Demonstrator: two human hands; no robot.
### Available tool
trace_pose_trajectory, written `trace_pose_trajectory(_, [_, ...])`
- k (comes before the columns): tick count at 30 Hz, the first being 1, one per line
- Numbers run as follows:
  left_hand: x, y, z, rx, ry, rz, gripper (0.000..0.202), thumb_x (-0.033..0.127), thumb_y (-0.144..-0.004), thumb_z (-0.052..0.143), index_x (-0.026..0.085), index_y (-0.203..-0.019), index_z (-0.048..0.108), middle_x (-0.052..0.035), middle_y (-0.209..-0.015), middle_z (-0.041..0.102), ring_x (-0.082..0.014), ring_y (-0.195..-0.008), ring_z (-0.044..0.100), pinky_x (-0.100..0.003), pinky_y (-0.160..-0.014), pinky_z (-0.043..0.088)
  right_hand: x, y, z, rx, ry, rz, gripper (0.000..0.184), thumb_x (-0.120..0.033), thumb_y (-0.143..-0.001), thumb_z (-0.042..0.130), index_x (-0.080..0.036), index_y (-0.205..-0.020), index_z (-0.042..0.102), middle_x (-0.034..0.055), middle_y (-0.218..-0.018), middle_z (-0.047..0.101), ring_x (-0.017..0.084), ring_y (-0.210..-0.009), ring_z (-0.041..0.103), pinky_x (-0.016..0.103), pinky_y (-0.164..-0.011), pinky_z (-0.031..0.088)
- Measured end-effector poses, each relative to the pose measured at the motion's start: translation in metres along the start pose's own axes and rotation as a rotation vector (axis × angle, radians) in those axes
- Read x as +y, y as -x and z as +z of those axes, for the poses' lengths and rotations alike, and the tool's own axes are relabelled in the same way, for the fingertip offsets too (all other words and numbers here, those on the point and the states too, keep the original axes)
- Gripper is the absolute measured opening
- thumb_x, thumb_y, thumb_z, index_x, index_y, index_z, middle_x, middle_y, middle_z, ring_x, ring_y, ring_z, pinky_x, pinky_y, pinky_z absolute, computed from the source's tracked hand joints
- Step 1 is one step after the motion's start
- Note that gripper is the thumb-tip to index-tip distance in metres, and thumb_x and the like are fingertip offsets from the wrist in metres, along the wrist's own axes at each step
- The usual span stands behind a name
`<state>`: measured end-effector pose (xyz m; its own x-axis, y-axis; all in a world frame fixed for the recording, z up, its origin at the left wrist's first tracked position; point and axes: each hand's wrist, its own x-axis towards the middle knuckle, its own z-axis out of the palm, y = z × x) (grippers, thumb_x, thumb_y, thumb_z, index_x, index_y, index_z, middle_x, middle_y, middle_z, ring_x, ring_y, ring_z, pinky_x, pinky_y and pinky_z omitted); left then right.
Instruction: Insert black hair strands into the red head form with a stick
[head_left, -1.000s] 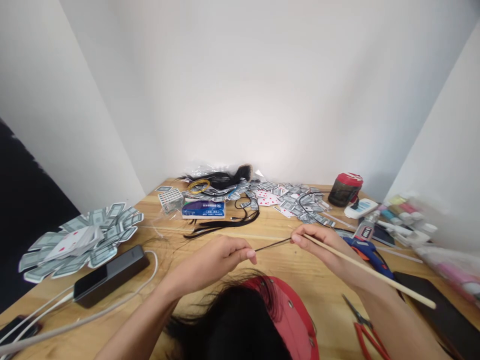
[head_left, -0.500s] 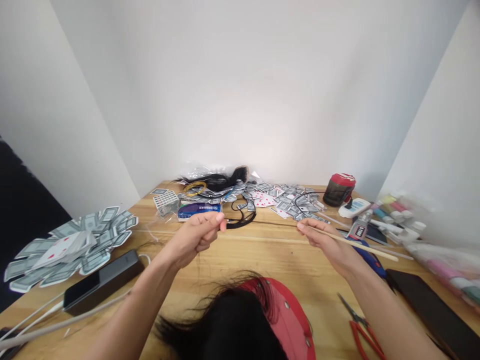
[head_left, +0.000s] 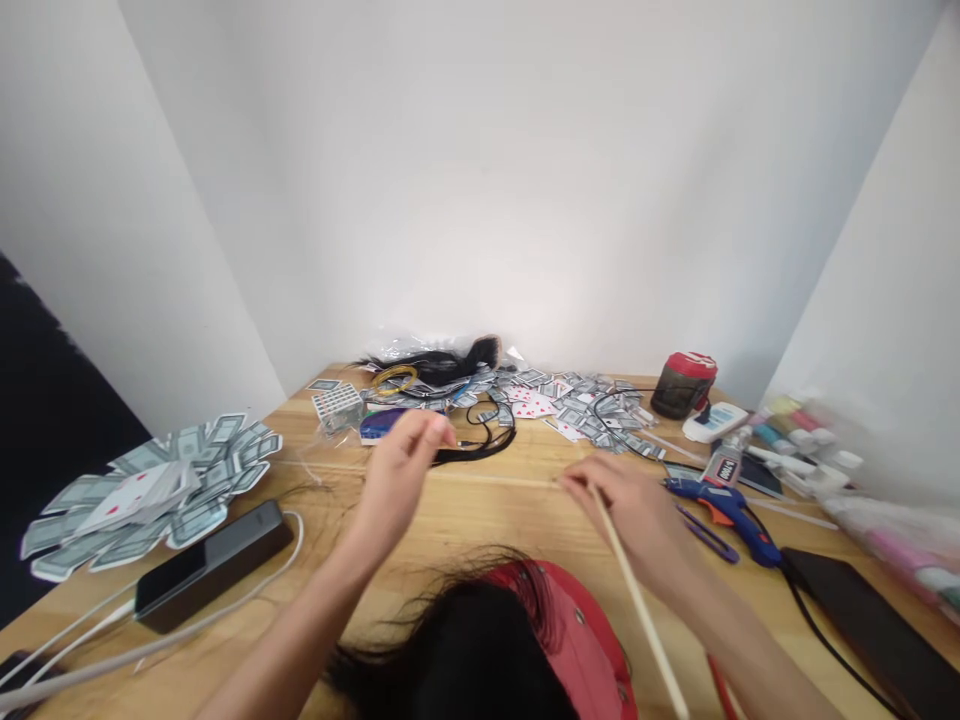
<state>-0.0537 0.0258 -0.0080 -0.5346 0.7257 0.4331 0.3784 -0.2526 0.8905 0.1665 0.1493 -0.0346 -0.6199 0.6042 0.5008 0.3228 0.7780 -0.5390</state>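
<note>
My left hand (head_left: 401, 470) is raised over the table's middle, its fingertips pinched near a black strand of hair (head_left: 480, 448) that loops toward the back. My right hand (head_left: 637, 520) is low over the wood, blurred by motion, closed around a thin wooden stick (head_left: 637, 600) that slants down toward me. Just below both hands sits a red head form with black hair (head_left: 517, 640) at the near edge.
Playing cards (head_left: 577, 405) litter the back; a card rosette (head_left: 150, 490) lies left beside a power bank (head_left: 214, 560) with white cables. A blue glue gun (head_left: 724, 505), glue tube, red-lidded jar (head_left: 682, 380), paint bottles (head_left: 802, 440) and a dark tablet (head_left: 877, 620) stand right.
The left hand has stayed high near the back strands. The right hand has dropped toward the table and swung the stick from pointing right to pointing down toward me.
</note>
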Motion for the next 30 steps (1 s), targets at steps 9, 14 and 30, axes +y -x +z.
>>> trace_pose_trajectory(9, [-0.004,0.046,0.047,-0.451,-0.065,-0.065,0.033,0.041,-0.098,0.042,0.020,-0.076,0.054,0.0020,-0.067,0.055,-0.0144,-0.065,0.052,-0.025,-0.064,0.039,-0.048,0.025,0.011,-0.008,-0.030,-0.160,0.020,-0.023,-0.098,0.053,-0.022,-0.087,0.070,0.0040,-0.077,0.066,0.020,-0.067,0.063,0.030,-0.062,0.045])
trace_pose_trajectory(14, [0.007,0.042,0.033,-0.555,-0.181,-0.071,0.037,0.039,-0.098,0.042,0.018,-0.074,0.061,0.0021,-0.066,0.053,-0.0147,-0.067,0.050,-0.025,-0.065,0.036,-0.040,0.017,0.000,-0.090,-0.130,-0.045,0.019,-0.028,-0.097,0.055,-0.026,-0.084,0.069,0.0012,-0.079,0.070,0.019,-0.070,0.063,0.029,-0.064,0.045])
trace_pose_trajectory(30, [0.011,0.044,0.034,-0.598,-0.281,-0.036,0.026,0.026,-0.095,0.045,0.018,-0.075,0.060,-0.0005,-0.071,0.063,-0.0144,-0.065,0.053,-0.024,-0.063,0.035,-0.054,0.029,0.009,-0.081,-0.073,-0.197,0.026,-0.025,-0.101,0.046,-0.023,-0.106,0.071,0.0078,-0.098,0.077,0.024,-0.087,0.072,0.034,-0.074,0.058])
